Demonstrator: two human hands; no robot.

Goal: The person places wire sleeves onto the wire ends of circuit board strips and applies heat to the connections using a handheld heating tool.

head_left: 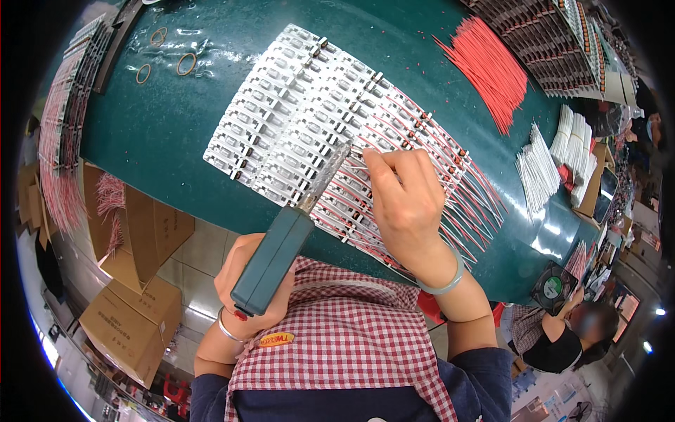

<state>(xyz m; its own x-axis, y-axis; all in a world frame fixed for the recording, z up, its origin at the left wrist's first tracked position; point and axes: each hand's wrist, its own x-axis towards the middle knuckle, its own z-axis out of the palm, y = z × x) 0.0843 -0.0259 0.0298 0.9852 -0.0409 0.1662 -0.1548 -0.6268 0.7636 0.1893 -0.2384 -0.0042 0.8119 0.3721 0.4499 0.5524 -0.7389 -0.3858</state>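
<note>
My left hand [235, 271] is closed around a dark green glue gun [273, 260] with a crusted, silvery nozzle. That nozzle reaches up and right over rows of white plastic holders [281, 105], which lie joined side by side on the green table. My right hand [406, 190] is bent over the right part of these rows, thumb and forefinger pinched at the end of a thin red wire beside the nozzle tip. Red and white wires [471, 211] run out of the right-hand holders toward the table's right side. My right palm hides some of them.
Loose red wires [489, 70] are heaped at the far right, with white wire bundles [538, 169] nearer. Stacked holders [541, 46] stand behind. Rubber bands [186, 65] lie at left. Cardboard boxes [133, 327] stand below the table's left edge. A person [562, 330] sits at right by a fan [553, 287].
</note>
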